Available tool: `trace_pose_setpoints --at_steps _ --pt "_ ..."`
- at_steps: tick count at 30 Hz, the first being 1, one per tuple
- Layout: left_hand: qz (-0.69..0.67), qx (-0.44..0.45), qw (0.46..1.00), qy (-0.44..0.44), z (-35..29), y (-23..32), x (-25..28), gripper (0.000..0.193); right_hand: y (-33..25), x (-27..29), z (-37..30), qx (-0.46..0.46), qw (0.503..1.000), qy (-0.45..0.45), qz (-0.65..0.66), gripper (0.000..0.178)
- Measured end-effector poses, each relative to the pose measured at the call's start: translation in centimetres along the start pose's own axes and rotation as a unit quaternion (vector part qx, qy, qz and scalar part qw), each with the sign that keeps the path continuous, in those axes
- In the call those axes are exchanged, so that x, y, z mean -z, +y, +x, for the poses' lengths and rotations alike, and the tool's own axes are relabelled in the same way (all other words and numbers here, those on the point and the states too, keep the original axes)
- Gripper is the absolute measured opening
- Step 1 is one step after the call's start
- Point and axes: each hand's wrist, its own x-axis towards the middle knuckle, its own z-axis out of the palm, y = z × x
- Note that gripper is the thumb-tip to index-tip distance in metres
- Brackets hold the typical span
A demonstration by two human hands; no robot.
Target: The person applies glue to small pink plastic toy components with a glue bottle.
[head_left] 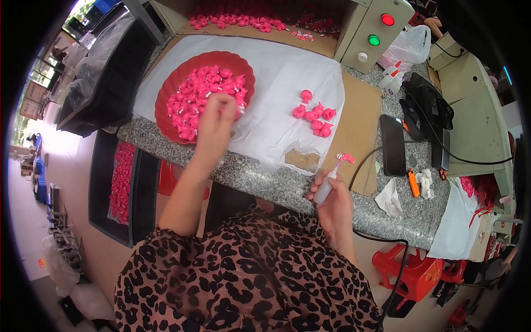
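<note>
My left hand [217, 119] is over the near right part of a red scalloped bowl [161, 105]. Its fingers are curled together; whatever they may hold is hidden. Many small pink plastic figures [202, 91] with white bits fill the bowl. In my right hand [338, 207], at the table's front edge, is a small translucent squeeze bottle [325, 189] with a thin nozzle pointing up. Close to the nozzle tip lies a small pink piece [347, 158]. Several pink figures [315, 112] sit in a loose group on white paper [276, 83], right of the bowl.
At the back, an open-fronted box [260, 34] holds more pink pieces; its panel carries red and green lights [374, 40]. To the right lie a black phone [393, 145], an orange lighter [413, 182] and crumpled tissue [389, 198]. Black crates [99, 182] stand left; a red stool [409, 271] stands right.
</note>
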Motion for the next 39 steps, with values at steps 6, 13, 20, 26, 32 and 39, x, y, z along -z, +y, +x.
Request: trace_pose_setpoints --at_steps 6,13,20,26,32,39 --pt "0.494 -0.225 0.837 0.074 3.5 -0.3 5.1 0.015 -0.2 0.0 -0.1 0.039 0.997 -0.003 -0.066 0.019" --pt "0.416 -0.33 0.847 0.011 3.0 -0.5 0.0 0.018 -0.7 0.7 -0.2 0.051 0.998 0.002 -0.042 0.021" --pt "0.327 -0.23 0.908 -0.121 2.9 -4.3 -7.7 0.023 -0.7 0.3 -0.4 0.059 0.998 -0.016 -0.025 0.023" --pt "0.358 -0.241 0.889 -0.157 0.9 -2.1 -6.8 0.014 -1.3 0.5 -0.9 0.097 0.995 -0.001 -0.02 0.019" --pt "-0.119 0.075 0.929 -0.341 -4.9 -1.6 -7.4 0.018 -0.4 0.2 -0.2 0.074 0.992 -0.076 0.067 0.023" --pt "-0.411 0.196 0.85 -0.265 -6.5 -2.1 -9.0 0.019 0.9 0.5 0.3 0.019 0.97 -0.091 0.225 0.027"
